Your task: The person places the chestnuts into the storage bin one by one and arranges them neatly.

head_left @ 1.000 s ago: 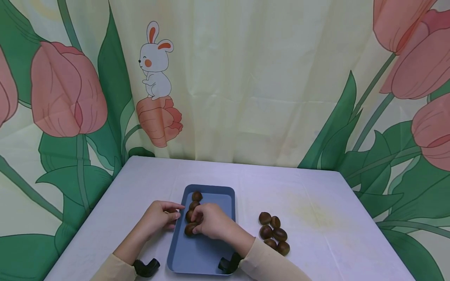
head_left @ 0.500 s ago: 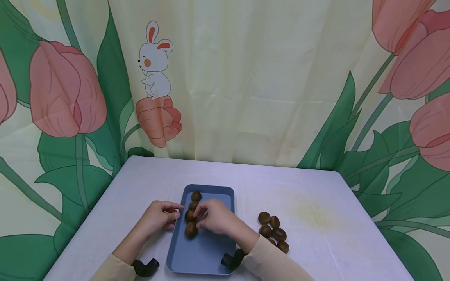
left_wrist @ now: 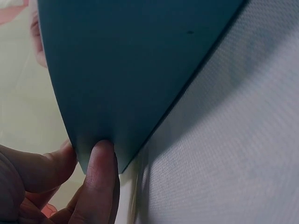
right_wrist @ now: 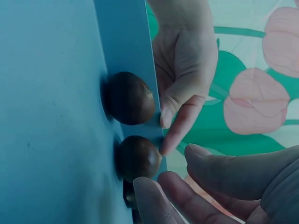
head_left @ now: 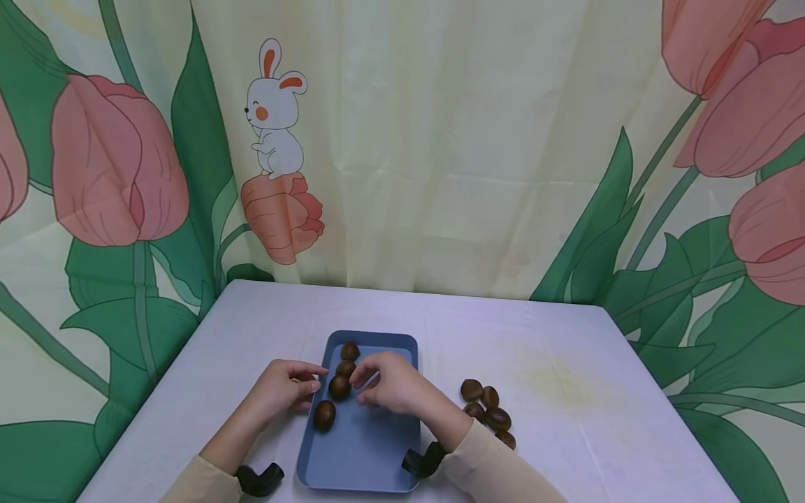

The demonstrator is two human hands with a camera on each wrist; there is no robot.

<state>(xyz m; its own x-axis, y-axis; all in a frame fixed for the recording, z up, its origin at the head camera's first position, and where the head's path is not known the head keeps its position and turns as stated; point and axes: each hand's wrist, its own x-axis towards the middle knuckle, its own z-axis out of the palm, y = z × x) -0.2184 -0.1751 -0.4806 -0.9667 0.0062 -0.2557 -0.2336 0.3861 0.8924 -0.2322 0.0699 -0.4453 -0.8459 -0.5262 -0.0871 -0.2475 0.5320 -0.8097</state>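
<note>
Several brown chestnuts lie along the left side of a blue tray (head_left: 371, 464). Three of them, including a chestnut (head_left: 339, 388), form a touching row; nearer the front, another chestnut (head_left: 324, 416) sits apart by the left wall. My left hand (head_left: 286, 386) touches the tray's left rim with its fingertips. In the left wrist view, a finger (left_wrist: 99, 163) presses on the tray's outer wall. My right hand (head_left: 391, 383) hovers over the tray beside the row, thumb and fingers parted, holding nothing. The right wrist view shows the separate chestnut (right_wrist: 130, 98) close to the wall.
Several more chestnuts (head_left: 497, 419) lie in a cluster on the white tablecloth (head_left: 566, 419) right of the tray, partly hidden by the right sleeve. Black wrist mounts (head_left: 260, 480) hang below both wrists. A printed curtain (head_left: 440, 140) hangs behind the table.
The nearest chestnut in the tray has been let go and has shifted toward the left wall, away from the row. My right hand has moved up and right. The left hand stays put.
</note>
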